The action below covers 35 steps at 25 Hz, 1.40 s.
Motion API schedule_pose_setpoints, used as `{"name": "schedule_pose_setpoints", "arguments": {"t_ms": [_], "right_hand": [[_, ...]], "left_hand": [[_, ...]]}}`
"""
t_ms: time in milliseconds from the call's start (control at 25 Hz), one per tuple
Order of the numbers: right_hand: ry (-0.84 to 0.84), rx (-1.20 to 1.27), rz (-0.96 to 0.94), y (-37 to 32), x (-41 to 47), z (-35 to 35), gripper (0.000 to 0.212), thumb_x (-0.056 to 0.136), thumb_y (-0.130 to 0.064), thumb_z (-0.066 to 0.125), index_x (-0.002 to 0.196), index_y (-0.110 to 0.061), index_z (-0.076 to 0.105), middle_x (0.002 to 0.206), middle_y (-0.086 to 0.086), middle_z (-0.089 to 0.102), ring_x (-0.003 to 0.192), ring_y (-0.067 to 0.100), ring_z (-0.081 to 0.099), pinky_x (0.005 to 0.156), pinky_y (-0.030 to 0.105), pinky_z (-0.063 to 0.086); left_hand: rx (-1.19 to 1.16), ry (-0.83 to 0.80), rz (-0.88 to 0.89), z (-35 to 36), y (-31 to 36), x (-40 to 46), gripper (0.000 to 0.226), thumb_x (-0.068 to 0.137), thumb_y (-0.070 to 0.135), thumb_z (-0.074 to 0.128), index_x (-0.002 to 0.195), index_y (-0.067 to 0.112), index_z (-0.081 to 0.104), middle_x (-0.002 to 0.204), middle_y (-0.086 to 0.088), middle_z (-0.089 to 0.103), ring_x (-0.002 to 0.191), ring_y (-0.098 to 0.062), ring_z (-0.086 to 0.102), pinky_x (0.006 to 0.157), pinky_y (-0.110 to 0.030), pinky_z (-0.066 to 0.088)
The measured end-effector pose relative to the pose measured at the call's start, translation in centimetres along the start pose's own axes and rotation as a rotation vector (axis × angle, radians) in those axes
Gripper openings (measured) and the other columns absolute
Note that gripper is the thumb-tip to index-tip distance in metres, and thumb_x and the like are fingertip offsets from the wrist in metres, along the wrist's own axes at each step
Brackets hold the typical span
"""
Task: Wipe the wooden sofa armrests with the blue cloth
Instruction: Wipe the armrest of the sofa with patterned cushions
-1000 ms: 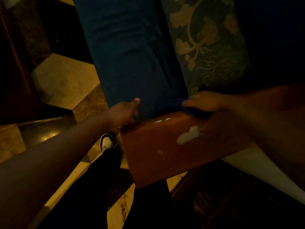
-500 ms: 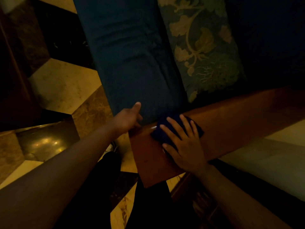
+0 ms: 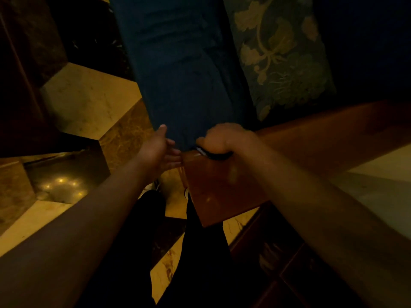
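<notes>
The wooden armrest [image 3: 222,185] runs from the lower middle up to the right, glossy and reddish brown. My right hand [image 3: 222,138] is bunched over the blue cloth [image 3: 216,155] at the armrest's far front corner; only a dark strip of cloth shows under the fingers. My left hand [image 3: 159,150] rests against the armrest's front end, next to the blue seat cushion [image 3: 178,74], with its fingers apart and thumb up, holding nothing.
A floral patterned pillow [image 3: 278,52] lies on the sofa behind the armrest. Polished marble floor tiles [image 3: 89,96] lie to the left and below. My dark-trousered legs [image 3: 200,252] stand beside the armrest end. Dark wooden furniture [image 3: 278,274] sits at lower right.
My right hand has slid the cloth forward from the middle of the armrest top to its far front corner and curled over it. My left hand stays at the armrest's end.
</notes>
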State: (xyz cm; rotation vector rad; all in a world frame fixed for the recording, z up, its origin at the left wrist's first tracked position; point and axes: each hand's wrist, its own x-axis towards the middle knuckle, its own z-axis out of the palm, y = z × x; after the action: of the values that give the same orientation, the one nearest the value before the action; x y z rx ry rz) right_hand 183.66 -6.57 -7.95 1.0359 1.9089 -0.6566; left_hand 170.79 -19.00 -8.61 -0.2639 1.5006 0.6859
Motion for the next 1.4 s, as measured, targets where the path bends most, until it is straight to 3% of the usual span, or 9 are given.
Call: {"name": "schedule_pose_setpoints", "arguments": {"t_ms": [160, 320, 520, 760, 960, 1040, 1160, 1280, 1400], "right_hand": [[0.277, -0.178, -0.381, -0.2, -2.7, 2.8, 0.062, 0.102, -0.06, 0.023, 0.116, -0.017, 0.064, 0.118, 0.008, 0.067, 0.098, 0.03, 0.064, 0.08, 0.041, 0.041], [0.511, -0.26, -0.541, -1.9, -4.2, 7.1, 0.055, 0.099, -0.06, 0.037, 0.136, -0.025, 0.059, 0.14, -0.001, 0.06, 0.122, 0.027, 0.057, 0.099, 0.044, 0.042], [0.805, -0.027, -0.31, 1.1, -8.7, 15.1, 0.061, 0.103, -0.051, 0.045, 0.158, -0.031, 0.031, 0.169, 0.003, 0.022, 0.156, 0.032, 0.013, 0.123, 0.056, 0.018], [0.894, 0.367, 0.527, 2.7, -7.3, 11.7, 0.063, 0.104, -0.055, 0.033, 0.159, -0.025, 0.031, 0.169, 0.008, 0.018, 0.155, 0.04, 0.01, 0.123, 0.061, 0.012], [0.86, 0.178, 0.101, -3.3, -4.3, 9.1, 0.045, 0.098, -0.05, 0.042, 0.115, -0.021, 0.072, 0.12, 0.002, 0.071, 0.127, 0.03, 0.051, 0.118, 0.057, 0.024], [0.887, 0.151, 0.004, -4.0, -5.8, 11.9, 0.049, 0.099, -0.051, 0.043, 0.137, -0.024, 0.061, 0.14, 0.001, 0.061, 0.14, 0.029, 0.042, 0.121, 0.056, 0.02], [0.891, 0.188, -0.036, -4.2, -9.4, 18.0, 0.068, 0.101, -0.057, 0.043, 0.16, -0.031, 0.024, 0.17, -0.001, 0.017, 0.157, 0.03, 0.011, 0.123, 0.058, 0.015], [0.9, 0.379, 0.196, -2.8, -11.5, 22.0, 0.077, 0.097, -0.068, 0.041, 0.161, -0.033, 0.019, 0.171, 0.0, 0.008, 0.157, 0.032, 0.005, 0.123, 0.061, 0.013], [0.958, 0.847, 0.596, 0.3, -11.0, 20.8, 0.086, 0.094, -0.072, 0.043, 0.162, -0.029, 0.014, 0.172, 0.0, -0.003, 0.157, 0.032, -0.001, 0.12, 0.064, 0.023]], "left_hand": [[-0.338, -0.075, -0.114, -1.5, -1.0, -0.9, 0.055, 0.101, 0.057, 0.034, 0.111, 0.006, 0.053, 0.107, -0.025, 0.058, 0.092, -0.037, 0.064, 0.067, -0.045, 0.054], [-0.222, 0.008, -0.08, -0.9, -0.4, -1.1, 0.06, 0.102, 0.057, 0.03, 0.12, 0.007, 0.059, 0.109, -0.018, 0.064, 0.094, -0.031, 0.064, 0.071, -0.042, 0.053], [0.185, 0.043, 0.071, -0.4, 1.0, -0.7, 0.068, 0.101, 0.061, 0.023, 0.114, 0.011, 0.068, 0.113, -0.013, 0.071, 0.103, -0.029, 0.065, 0.083, -0.042, 0.048], [0.268, 0.017, 0.149, 0.2, 2.0, -0.7, 0.065, 0.102, 0.06, 0.023, 0.104, 0.012, 0.067, 0.108, -0.013, 0.07, 0.101, -0.03, 0.064, 0.085, -0.042, 0.045], [0.225, 0.202, 0.362, -0.7, 1.5, -0.6, 0.053, 0.102, 0.057, 0.025, 0.103, 0.02, 0.064, 0.105, -0.003, 0.067, 0.09, -0.015, 0.061, 0.067, -0.032, 0.043], [0.341, 0.198, 0.421, -0.9, 0.5, -0.7, 0.055, 0.101, 0.058, 0.026, 0.109, 0.019, 0.064, 0.109, -0.005, 0.066, 0.097, -0.018, 0.061, 0.077, -0.035, 0.047], [0.919, 0.172, 0.755, 0.4, -0.8, -1.4, 0.048, 0.102, 0.055, 0.026, 0.097, 0.021, 0.06, 0.097, -0.004, 0.065, 0.086, -0.019, 0.062, 0.073, -0.038, 0.048], [1.302, -0.017, 0.835, 3.6, -1.1, -1.6, 0.05, 0.102, 0.057, 0.021, 0.105, 0.023, 0.058, 0.102, -0.004, 0.062, 0.09, -0.019, 0.06, 0.076, -0.036, 0.044], [1.511, 0.012, 0.802, 7.7, -0.8, -1.0, 0.062, 0.097, 0.065, 0.013, 0.111, 0.021, 0.055, 0.109, -0.009, 0.064, 0.103, -0.028, 0.062, 0.093, -0.046, 0.043]]}}
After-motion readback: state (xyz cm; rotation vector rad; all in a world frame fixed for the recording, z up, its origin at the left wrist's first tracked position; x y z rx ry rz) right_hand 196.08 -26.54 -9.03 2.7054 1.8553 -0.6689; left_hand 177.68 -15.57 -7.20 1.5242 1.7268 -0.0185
